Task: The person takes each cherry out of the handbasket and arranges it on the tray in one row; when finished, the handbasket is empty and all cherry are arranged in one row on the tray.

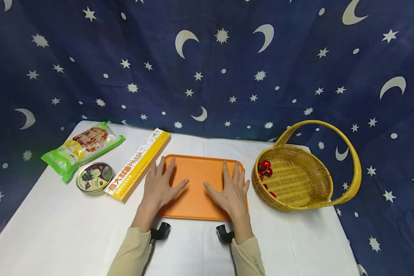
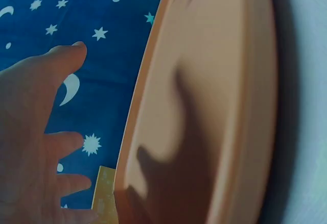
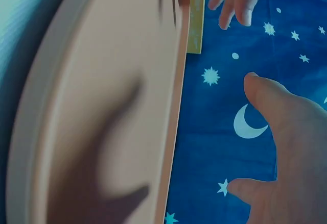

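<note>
Both hands hover over an orange rectangular tray (image 1: 197, 184) that lies flat on the white table. In the head view my left hand (image 1: 160, 186) is above the tray's left side, fingers spread and holding nothing. My right hand (image 1: 231, 190) is over the right side, its fingers likewise spread. The left wrist view has the left hand (image 2: 36, 117) above the tray (image 2: 189, 101), its shadow falling on the tray floor. A matching shadow lies below the right hand (image 3: 296, 147) in the right wrist view.
Left of the tray lie a yellow pasta box (image 1: 139, 165), a round tin (image 1: 95, 178) and a green-edged food packet (image 1: 84, 147). A yellow wicker basket (image 1: 325, 176) with a tall handle stands at the right, red cherries (image 1: 265, 168) inside. A star-patterned cloth (image 1: 207, 76) hangs behind.
</note>
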A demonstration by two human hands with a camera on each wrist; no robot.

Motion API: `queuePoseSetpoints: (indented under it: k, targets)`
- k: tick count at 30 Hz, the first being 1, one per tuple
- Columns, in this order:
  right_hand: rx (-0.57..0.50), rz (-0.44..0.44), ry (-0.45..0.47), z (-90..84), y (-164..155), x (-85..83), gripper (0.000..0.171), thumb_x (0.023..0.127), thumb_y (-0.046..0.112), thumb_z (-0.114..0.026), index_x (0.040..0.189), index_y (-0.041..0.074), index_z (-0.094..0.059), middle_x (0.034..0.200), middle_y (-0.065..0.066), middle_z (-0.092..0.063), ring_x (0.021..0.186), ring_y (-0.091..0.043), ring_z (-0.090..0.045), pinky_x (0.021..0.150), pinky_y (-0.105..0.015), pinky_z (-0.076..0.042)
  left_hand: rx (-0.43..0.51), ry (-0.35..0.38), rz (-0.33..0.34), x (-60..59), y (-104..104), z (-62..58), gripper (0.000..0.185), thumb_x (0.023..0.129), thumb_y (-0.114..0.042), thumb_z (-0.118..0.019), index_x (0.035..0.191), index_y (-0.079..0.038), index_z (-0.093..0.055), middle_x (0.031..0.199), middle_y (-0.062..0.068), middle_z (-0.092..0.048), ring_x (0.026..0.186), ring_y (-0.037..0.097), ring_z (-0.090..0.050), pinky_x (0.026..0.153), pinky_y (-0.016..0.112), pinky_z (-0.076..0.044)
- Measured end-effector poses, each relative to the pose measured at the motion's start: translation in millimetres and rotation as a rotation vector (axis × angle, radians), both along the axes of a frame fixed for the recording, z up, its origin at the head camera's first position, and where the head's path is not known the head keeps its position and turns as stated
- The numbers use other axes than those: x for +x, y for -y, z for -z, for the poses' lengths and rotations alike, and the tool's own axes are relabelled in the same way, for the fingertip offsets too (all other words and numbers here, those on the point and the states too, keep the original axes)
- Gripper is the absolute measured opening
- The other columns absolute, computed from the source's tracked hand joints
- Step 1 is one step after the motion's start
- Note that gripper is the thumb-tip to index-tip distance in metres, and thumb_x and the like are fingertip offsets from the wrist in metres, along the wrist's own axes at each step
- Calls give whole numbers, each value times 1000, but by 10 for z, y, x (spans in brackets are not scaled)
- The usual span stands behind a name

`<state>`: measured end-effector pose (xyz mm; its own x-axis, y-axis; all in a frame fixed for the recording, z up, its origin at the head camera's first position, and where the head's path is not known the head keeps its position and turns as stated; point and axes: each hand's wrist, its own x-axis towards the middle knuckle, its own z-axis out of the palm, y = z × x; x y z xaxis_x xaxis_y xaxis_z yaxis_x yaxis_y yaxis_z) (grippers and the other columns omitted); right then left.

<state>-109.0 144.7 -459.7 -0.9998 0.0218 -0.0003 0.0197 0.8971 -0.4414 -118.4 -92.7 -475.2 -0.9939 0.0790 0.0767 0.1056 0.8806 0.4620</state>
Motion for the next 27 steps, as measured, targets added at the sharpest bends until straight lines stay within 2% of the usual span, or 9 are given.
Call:
queuePoseSetpoints:
  k: [3, 6, 10, 12, 14, 17, 20, 24, 27]
  targets:
    - [-20, 4, -5, 5, -31, -9, 101, 81, 73, -57, 159, 22, -19, 163, -19, -3, 148, -43, 1, 109, -69, -3, 59, -6, -3, -26, 38, 14, 88, 86, -64, -58, 154, -13, -35, 157, 23, -25, 143, 46, -20, 104, 65, -30]
    - [-31, 0, -7, -13, -62, -15, 99, 82, 70, -58, 159, 20, -20, 162, -21, -4, 147, -45, -2, 110, -68, -4, 159, -7, -14, -55, 75, 5, 83, 87, -55, -63, 153, -12, -36, 152, 23, -33, 138, 44, -30, 98, 64, -36]
    - [-55, 9, -37, -75, -121, 5, 92, 86, 62, -60, 158, 17, -23, 162, -23, -8, 146, -46, -7, 110, -67, -9, 271, -61, -9, -102, 96, -24, 75, 86, -36, -70, 149, -4, -42, 141, 26, -47, 131, 44, -41, 101, 58, -37]
    - [-84, 12, -60, -116, -140, 10, 88, 88, 56, -61, 157, 15, -26, 161, -23, -11, 146, -45, -11, 111, -65, -13, 292, -86, -18, -123, 109, -35, 71, 86, -29, -71, 145, 1, -45, 135, 28, -52, 127, 43, -46, 103, 55, -37]
    - [-124, 11, -90, -174, -152, 17, 83, 89, 50, -64, 156, 13, -30, 159, -23, -17, 143, -45, -20, 108, -65, -20, 296, -75, -43, -133, 122, -37, 69, 86, -25, -70, 144, 3, -46, 131, 29, -55, 123, 43, -49, 102, 54, -38]
    - [-176, -8, -110, -314, -200, 4, 77, 89, 43, -66, 153, 10, -36, 154, -21, -31, 137, -41, -35, 104, -62, -31, 290, -35, -94, -124, 155, -20, 66, 86, -23, -68, 143, 4, -47, 126, 30, -56, 119, 44, -51, 98, 55, -39]
    - [-229, -28, -100, -520, -351, -50, 69, 91, 38, -66, 149, 8, -43, 147, -19, -43, 130, -38, -44, 101, -57, -37, 281, -12, -111, -104, 180, 16, 65, 86, -19, -67, 142, 5, -47, 122, 31, -56, 114, 44, -52, 95, 55, -40]
    - [-258, -34, -36, -794, -688, -246, 59, 94, 30, -64, 144, 2, -48, 132, -24, -54, 119, -39, -52, 99, -53, -40, 292, -32, -92, -81, 242, 75, 63, 83, -10, -66, 141, 6, -48, 115, 30, -58, 106, 41, -54, 90, 54, -42]
    - [-225, -7, 54, -945, -994, -443, 53, 96, 25, -59, 139, -4, -50, 127, -30, -56, 116, -44, -53, 98, -54, -40, 311, -47, -94, -75, 277, 115, 62, 80, -4, -64, 140, 5, -50, 110, 26, -59, 99, 38, -54, 85, 52, -43]
